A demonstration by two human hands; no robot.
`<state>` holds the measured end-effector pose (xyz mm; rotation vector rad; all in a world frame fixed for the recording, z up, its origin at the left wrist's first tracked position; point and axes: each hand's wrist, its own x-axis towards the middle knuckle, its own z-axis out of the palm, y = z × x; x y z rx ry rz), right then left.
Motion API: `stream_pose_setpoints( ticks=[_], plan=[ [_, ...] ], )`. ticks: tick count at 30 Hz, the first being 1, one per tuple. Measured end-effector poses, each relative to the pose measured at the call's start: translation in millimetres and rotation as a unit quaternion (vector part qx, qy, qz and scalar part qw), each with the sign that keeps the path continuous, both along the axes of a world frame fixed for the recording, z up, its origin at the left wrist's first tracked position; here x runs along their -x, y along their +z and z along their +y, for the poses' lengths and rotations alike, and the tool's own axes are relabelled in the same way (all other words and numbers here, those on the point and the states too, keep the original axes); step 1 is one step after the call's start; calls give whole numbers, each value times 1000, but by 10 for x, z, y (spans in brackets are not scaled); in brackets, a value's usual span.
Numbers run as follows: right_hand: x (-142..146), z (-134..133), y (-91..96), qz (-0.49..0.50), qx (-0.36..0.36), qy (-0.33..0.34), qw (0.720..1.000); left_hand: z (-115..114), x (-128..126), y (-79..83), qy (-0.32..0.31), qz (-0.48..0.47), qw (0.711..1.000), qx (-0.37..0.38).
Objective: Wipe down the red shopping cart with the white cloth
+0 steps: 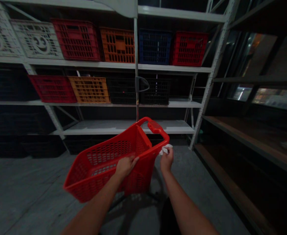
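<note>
A red plastic shopping cart [138,176] stands in front of me on the floor, its basket pointing left and its handle [161,130] at the right end. My left hand [125,165] grips the near top rim of the basket, the thumb lying along the edge and the fingers curled over the inside. In my right hand [167,158] is a crumpled white cloth or tissue, the white wipe [165,148], pinched against the outer side of the cart just below the handle's near corner.
Behind the cart rises a white metal shelving rack [123,131] with plastic crates, among them an orange crate [119,45] and a yellow crate [90,89]. A pole with a dark handle [142,84] stands before it. Dark wooden shelves [251,138] line the right side.
</note>
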<state>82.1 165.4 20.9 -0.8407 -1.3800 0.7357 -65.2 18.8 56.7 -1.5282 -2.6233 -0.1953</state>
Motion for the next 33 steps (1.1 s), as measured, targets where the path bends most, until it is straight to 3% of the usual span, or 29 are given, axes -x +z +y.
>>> stream_pose_setpoints(
  ticks=[4,7,8,11,14,17,20,22,25,27,29,33],
  plan=[
    [-227,512,432,-24,-2,24,999,-101,40,-12,9,3,1000,3],
    [-304,685,795,-148,-91,143,974,-180,87,-23,10,7,1000,6],
    [-328,680,901,-215,-134,193,948,-206,106,-25,10,9,1000,7],
    [-440,548,1137,-399,-232,330,824,-288,172,-24,8,11,1000,6],
    [-570,410,1287,-482,-274,408,725,-365,234,-24,-1,11,1000,5],
    [-582,432,1427,-508,-311,452,664,-412,270,-35,-28,5,1000,4],
    [-463,598,1540,-514,-330,483,628,-411,275,-49,-37,5,999,-1],
    [-389,709,1538,-501,-339,477,638,-395,277,-53,-33,9,999,-4],
    [-411,736,1367,-462,-327,416,711,-377,307,-56,-33,9,999,-7],
    [-537,616,1170,-415,-300,374,773,-382,354,-62,-36,7,999,-11],
    [-713,408,961,-351,-285,360,816,-402,417,-80,-43,3,999,-16],
    [-941,45,656,-240,-307,356,849,-459,545,-145,-72,4,997,-32]
  ],
)
